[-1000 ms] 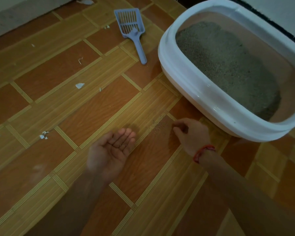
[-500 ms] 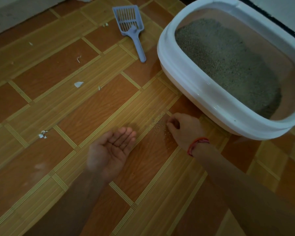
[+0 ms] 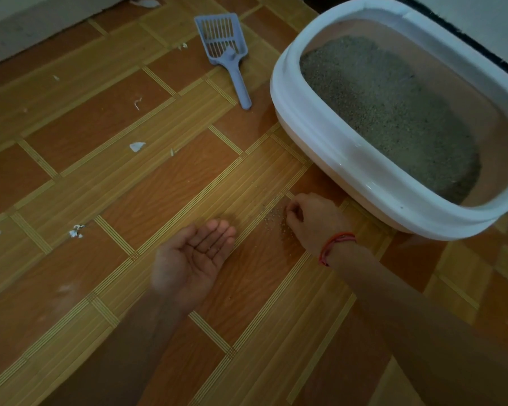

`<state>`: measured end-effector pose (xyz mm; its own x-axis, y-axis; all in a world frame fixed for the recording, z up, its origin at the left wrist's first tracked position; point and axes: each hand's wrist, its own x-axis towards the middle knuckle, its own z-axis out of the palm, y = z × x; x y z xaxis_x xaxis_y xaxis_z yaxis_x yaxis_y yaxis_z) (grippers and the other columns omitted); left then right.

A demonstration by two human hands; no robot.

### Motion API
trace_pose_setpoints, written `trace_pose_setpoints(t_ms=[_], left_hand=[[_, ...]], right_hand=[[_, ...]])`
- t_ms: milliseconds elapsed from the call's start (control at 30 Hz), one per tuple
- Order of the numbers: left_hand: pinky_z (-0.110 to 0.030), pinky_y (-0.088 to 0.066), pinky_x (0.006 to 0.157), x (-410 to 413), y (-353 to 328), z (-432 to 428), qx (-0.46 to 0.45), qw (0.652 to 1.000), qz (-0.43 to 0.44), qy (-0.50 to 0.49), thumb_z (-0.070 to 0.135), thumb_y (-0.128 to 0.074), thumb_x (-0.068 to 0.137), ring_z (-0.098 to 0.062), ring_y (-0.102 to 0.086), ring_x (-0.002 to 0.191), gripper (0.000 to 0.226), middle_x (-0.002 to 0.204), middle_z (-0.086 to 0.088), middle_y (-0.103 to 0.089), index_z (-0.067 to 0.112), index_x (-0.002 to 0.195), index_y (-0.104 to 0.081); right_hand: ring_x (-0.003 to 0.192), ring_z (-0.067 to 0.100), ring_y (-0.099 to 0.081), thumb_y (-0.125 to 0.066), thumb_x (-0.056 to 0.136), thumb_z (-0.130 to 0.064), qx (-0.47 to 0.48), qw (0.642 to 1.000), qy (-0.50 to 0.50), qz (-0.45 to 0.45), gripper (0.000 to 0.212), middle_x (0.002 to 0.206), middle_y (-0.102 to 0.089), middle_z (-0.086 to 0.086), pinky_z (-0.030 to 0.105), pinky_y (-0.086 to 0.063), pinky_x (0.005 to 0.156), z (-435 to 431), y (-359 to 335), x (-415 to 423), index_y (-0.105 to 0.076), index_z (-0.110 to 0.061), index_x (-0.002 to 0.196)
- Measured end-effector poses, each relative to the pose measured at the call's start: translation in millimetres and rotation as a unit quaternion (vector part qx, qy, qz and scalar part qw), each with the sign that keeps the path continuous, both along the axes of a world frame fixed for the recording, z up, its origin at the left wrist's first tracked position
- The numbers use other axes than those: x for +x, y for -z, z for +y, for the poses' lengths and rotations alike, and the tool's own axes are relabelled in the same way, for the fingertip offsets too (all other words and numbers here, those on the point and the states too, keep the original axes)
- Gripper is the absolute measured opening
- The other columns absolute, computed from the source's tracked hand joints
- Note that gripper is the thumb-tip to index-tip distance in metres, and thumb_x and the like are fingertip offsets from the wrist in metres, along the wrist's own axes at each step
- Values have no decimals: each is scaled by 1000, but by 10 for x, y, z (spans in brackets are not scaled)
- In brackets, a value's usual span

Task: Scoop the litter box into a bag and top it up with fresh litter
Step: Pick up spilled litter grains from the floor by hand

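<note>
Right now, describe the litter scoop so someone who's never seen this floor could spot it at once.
Find the big white litter box at upper right. Just left of it, on the floor, lies the scoop: pale blue plastic, slotted, unlike the white scraps nearby.

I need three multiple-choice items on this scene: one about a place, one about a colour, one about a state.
1. Where does the scoop lie? A in a hand; B on the floor, left of the litter box; C inside the box.
2. Which colour is the wrist band? A green; B white; C red.
3. How is the left hand? A palm up, fingers straight; B a fist; C gripping the scoop.
Key: 1 B, it lies flat on the floor; 2 C, red thread shows; 3 A, the open palm faces up.
</note>
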<state>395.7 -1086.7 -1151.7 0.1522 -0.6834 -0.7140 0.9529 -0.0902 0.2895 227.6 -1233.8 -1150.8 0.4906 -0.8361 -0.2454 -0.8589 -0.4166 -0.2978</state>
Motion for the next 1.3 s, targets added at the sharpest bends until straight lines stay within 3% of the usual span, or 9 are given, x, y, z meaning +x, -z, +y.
trace_pose_setpoints(t_ms=[100, 333, 533, 733, 1100, 1300], left_hand=[[-38, -61, 76, 0, 0, 4, 3, 1000, 3, -1, 21, -40, 101, -31, -73, 94, 49, 90, -19, -73, -4, 77, -74], [-40, -60, 81, 2, -11, 10, 8, 1000, 5, -2, 22, -42, 99, -31, -72, 95, 46, 90, -18, -73, -4, 78, -73], [-40, -60, 81, -7, -17, -2, 10, 1000, 5, -4, 22, -41, 100, -31, -73, 92, 47, 89, -18, -73, -4, 77, -73], [-41, -60, 80, -9, -27, -5, 11, 1000, 7, -5, 21, -41, 100, -32, -73, 93, 47, 89, -19, -73, -4, 76, -74], [-41, -60, 80, -5, -11, 8, 7, 1000, 13, -5, 21, -41, 101, -32, -72, 96, 47, 93, -19, -73, -4, 79, -73], [-41, -60, 80, -14, -11, -2, 8, 1000, 7, -2, 21, -41, 101, -33, -72, 97, 43, 94, -21, -73, -5, 84, -71]], right_hand=[[78, 13, -54, -50, 94, -26, 1, 1000, -2, 2, 11, 86, -53, -6, 32, -52, 70, 11, -9, 6, -60, -26, 88], [80, 9, -52, -55, 92, -17, 19, 999, 14, -38, 11, 88, -55, -7, 17, -36, 66, 13, -4, -73, -63, -24, 94], [71, 2, -46, -57, 93, -31, 12, 999, 0, -47, 7, 79, -50, -12, 17, -32, 62, 4, 23, -48, -61, -28, 88], [80, 8, -52, -58, 92, -39, 15, 998, -21, -58, 11, 87, -53, -11, 23, -45, 70, 47, 35, 38, -62, -30, 97], [88, 12, -53, -45, 100, -33, 23, 999, -26, -1, 17, 97, -53, -8, 27, -45, 75, 81, -3, 109, -60, -25, 98], [80, 8, -53, -50, 97, -32, 20, 993, -27, -115, 11, 90, -54, -10, 27, -48, 72, 317, -142, 201, -57, -27, 90]])
